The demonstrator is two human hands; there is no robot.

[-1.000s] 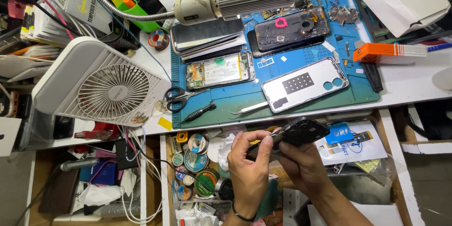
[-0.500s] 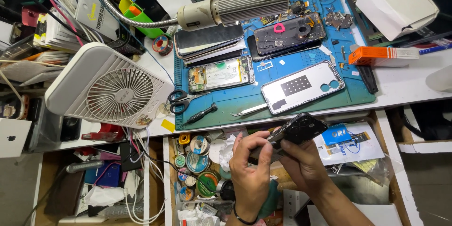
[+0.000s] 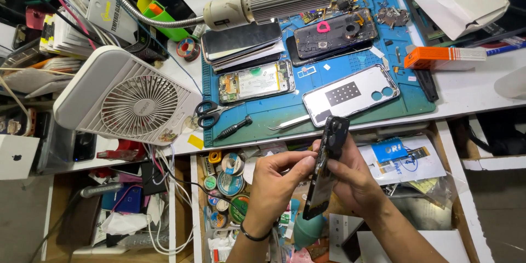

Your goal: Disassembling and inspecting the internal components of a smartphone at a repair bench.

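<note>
Dark phone body is lower centre of frame, edge-on to the camera, held over the open drawer just below the blue mat. Left hand pinches its side with fingertips, grip closed on it; right hand wraps the other side, grip also closed on the phone. Looks like an inspect/pry step along the frame edge, no tool in hand. Next move likely needs a steady hold and a tool: tweezers and the black screwdriver lie near on the mat. White back cover sits centre of mat; fan to the left. Versus half a second back: the phone is turned more upright, hands in much the same spot.
</note>
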